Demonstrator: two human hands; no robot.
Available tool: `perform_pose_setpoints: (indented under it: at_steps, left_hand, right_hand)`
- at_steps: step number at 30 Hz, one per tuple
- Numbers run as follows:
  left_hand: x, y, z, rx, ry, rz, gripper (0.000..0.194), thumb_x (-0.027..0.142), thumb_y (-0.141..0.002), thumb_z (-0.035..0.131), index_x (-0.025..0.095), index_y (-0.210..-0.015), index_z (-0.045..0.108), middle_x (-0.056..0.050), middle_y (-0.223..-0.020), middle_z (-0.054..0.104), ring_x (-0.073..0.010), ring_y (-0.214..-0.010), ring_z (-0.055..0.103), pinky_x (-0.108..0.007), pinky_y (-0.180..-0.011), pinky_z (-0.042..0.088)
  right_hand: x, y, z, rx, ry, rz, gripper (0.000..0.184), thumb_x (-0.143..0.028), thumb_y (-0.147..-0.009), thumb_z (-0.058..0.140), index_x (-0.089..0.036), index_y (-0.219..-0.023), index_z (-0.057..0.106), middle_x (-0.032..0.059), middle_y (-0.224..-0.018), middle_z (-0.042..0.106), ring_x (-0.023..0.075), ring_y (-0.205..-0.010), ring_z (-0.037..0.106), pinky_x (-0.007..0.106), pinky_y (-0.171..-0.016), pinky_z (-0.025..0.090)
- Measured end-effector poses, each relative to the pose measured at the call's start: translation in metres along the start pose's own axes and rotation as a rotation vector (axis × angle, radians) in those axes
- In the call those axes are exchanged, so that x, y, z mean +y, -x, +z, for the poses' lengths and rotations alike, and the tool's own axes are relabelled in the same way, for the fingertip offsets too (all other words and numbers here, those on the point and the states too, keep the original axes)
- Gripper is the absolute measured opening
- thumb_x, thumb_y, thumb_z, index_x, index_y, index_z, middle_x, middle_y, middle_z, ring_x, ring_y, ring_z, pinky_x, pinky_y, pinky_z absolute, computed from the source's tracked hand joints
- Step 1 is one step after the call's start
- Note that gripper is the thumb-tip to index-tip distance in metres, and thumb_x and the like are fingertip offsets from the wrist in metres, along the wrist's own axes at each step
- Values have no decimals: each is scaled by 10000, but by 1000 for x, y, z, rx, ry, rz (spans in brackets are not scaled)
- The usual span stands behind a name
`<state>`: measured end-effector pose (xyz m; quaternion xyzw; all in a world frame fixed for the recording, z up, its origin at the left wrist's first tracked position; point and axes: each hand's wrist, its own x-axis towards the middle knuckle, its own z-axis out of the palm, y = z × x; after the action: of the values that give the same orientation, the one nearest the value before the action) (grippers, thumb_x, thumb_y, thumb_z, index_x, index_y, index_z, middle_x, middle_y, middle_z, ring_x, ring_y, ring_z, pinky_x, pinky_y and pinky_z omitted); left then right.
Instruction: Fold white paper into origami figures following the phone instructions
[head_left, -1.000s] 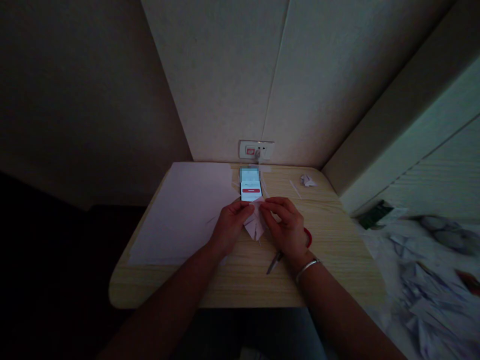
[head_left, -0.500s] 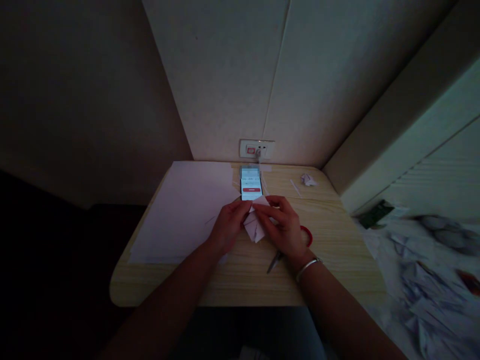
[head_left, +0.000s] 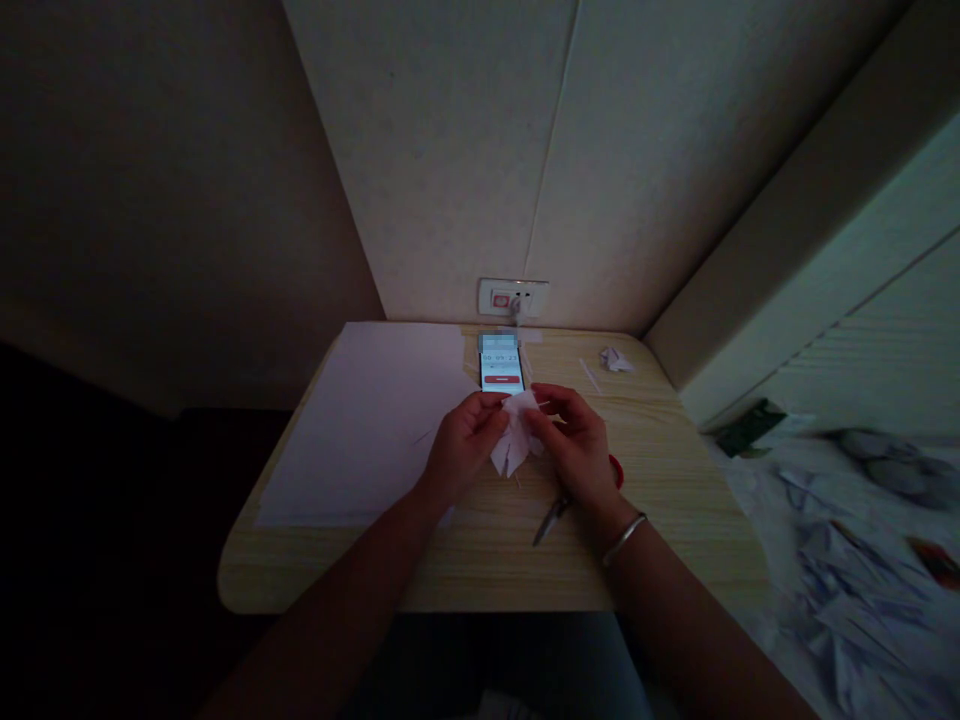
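A small folded piece of white paper [head_left: 514, 432] with cut or pointed lower edges is held up over the table between both hands. My left hand [head_left: 466, 440] pinches its left side between thumb and fingers. On the other side my right hand [head_left: 576, 440] grips the upper right part, thumb in front and fingers behind. Scissors with a red handle [head_left: 617, 470] lie partly hidden under my right hand, their dark blades [head_left: 550, 522] pointing toward the front edge. Just beyond the paper is a lit phone [head_left: 501, 362] showing a timer.
Large white sheets [head_left: 367, 420] cover the left of the wooden table [head_left: 517, 575]. A crumpled paper piece [head_left: 615, 359] and a thin paper strip [head_left: 589, 374] lie at the back right. A wall socket [head_left: 514, 298] holds a plug. Many folded papers [head_left: 862, 590] lie on the right.
The folded paper has been turned and partly opened out between my fingers. My right hand has shifted slightly right, and its thumb now presses the paper's front.
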<state>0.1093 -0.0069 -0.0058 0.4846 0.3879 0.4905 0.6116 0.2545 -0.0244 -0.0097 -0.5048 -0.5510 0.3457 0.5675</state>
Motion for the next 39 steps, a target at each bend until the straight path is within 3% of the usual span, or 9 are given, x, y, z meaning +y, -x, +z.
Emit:
perform_pose_setpoints:
  at_steps: [3, 6, 10, 20, 29, 39]
  left_hand:
    - [-2, 1, 0, 19, -33, 18, 228, 326, -721, 661, 173, -869, 580, 18, -665, 624, -99, -568, 551, -202, -539, 402]
    - [-3, 1, -1, 0, -60, 33, 205, 326, -737, 648, 172, -854, 578, 20, -670, 615, -91, -563, 535, -199, -535, 390]
    - [-4, 2, -2, -30, -78, 34, 195, 334, -751, 636, 168, -848, 602, 3, -711, 637, -96, -584, 541, -210, -560, 401]
    - [-6, 2, -2, 61, -131, 19, 240, 389, -723, 663, 156, -776, 638, 1, -669, 642, -107, -570, 544, -214, -544, 402]
    - [-7, 1, -2, 107, -143, 30, 210, 359, -720, 673, 157, -773, 646, -5, -708, 661, -118, -630, 574, -223, -599, 431]
    - [-5, 2, 0, 125, -187, 109, 159, 317, -712, 690, 184, -795, 716, -19, -814, 703, -145, -731, 616, -251, -692, 467]
  right_hand:
    - [1, -1, 1, -40, -73, 160, 272, -377, -718, 693, -201, -923, 660, 22, -804, 660, 142, -656, 588, 265, -597, 496]
    - [1, -1, 1, -78, -106, 207, 238, -380, -693, 710, -189, -824, 659, 10, -736, 667, 138, -609, 581, 259, -577, 480]
    - [2, -1, 1, -70, -149, 206, 198, -349, -685, 724, -192, -783, 654, -10, -690, 648, 124, -585, 570, 244, -562, 464]
    - [4, 1, 1, -128, -73, 209, 234, -406, -699, 705, -201, -791, 638, 3, -714, 662, 147, -582, 595, 252, -521, 480]
    - [6, 1, 3, -101, 11, 168, 236, -421, -719, 684, -202, -802, 650, 10, -715, 655, 151, -593, 587, 256, -519, 479]
    - [2, 0, 3, -92, -190, 211, 197, -385, -716, 700, -200, -768, 653, -13, -704, 670, 128, -586, 587, 236, -550, 469]
